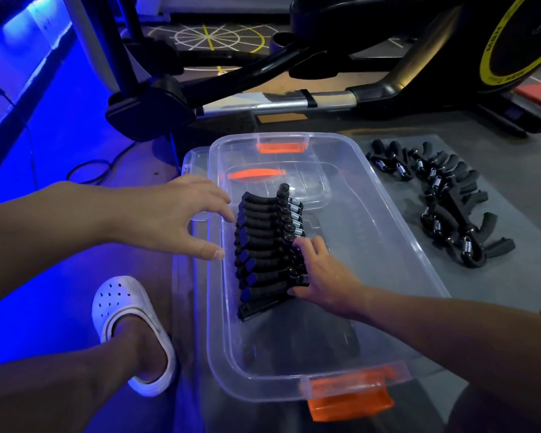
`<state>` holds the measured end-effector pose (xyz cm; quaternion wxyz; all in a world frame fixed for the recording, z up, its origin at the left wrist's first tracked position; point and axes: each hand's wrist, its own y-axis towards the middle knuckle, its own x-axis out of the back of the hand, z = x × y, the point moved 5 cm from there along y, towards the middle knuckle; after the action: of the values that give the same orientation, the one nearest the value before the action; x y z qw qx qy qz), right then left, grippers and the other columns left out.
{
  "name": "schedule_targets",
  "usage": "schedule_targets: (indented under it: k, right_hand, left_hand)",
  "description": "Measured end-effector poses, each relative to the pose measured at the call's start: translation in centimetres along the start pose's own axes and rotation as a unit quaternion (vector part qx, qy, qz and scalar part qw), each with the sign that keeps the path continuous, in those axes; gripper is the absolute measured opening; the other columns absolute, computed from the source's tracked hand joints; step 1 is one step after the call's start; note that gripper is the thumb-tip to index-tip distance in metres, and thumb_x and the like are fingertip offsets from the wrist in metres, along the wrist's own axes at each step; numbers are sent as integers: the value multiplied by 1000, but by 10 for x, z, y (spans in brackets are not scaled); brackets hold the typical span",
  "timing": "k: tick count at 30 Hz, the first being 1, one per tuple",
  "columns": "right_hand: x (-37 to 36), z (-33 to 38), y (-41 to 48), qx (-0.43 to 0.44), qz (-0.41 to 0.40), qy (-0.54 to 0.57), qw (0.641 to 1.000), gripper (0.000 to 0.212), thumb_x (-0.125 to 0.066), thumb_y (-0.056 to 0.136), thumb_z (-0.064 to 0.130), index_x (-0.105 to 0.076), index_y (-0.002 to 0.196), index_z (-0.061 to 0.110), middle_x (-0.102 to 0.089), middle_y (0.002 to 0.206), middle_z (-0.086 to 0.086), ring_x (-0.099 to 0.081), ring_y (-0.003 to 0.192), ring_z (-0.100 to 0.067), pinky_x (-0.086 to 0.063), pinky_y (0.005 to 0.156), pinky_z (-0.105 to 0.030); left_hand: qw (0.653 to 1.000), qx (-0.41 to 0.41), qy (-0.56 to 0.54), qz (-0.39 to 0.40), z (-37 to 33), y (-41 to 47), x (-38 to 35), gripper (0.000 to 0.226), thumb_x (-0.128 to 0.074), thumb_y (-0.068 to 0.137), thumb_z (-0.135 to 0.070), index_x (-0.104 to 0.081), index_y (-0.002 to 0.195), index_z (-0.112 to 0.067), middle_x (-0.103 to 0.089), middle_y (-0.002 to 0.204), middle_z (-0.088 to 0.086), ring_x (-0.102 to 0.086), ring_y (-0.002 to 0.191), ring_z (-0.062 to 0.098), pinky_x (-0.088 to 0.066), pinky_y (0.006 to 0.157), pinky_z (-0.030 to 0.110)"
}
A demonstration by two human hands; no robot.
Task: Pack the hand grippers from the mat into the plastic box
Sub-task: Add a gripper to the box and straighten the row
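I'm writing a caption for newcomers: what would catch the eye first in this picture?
A tight row of black hand grippers stands in the clear plastic box, centre frame, the right hand gripping its near end and the left hand open beside the box's left rim. More loose grippers lie on the grey mat at right.

The open-topped plastic box [417, 245] has free room at right; a row of hand grippers [260, 242] fills its left.
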<state>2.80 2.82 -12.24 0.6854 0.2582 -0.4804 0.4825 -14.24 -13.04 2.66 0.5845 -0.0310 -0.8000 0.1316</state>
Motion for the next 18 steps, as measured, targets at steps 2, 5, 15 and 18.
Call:
schedule_targets:
  k: [2,5,15,18]
  right_hand:
    - [5,1,-1,6,-19,-36,999,64,-77,70,45,-32,114,31,-34,113,3,-55,84,-26,-51,72,-42]
    - [10,9,-3,60,-37,-64,995,47,-74,74,41,-42,103,24,-35,106,4,-42,77,-17,-45,65,-35]
    - [12,5,-2,78,-2,-22,997,34,-76,76,30,-50,99,25,-33,105,4,-47,79,-19,-45,70,-35]
    - [13,3,-4,65,-4,-10,998,33,-74,78,29,-47,96,25,-36,107,4,-50,79,-21,-47,72,-39]
  left_hand:
    - [1000,-1,-1,2,0,0,0,56,-65,77,-58,-47,128,-45,-28,150,-19,-9,135,-8,-12,105,16]
    - [1000,-4,3,5,0,1,0,57,-65,77,-58,-47,129,-45,-30,148,-19,-10,133,-9,-13,105,16]
    - [1000,-8,6,1,0,2,1,58,-66,76,-58,-47,128,-45,-33,145,-20,-13,132,-8,-14,104,16]
    - [1000,-9,5,2,0,3,2,57,-66,76,-59,-47,127,-45,-35,144,-20,-14,132,-6,-16,105,17]
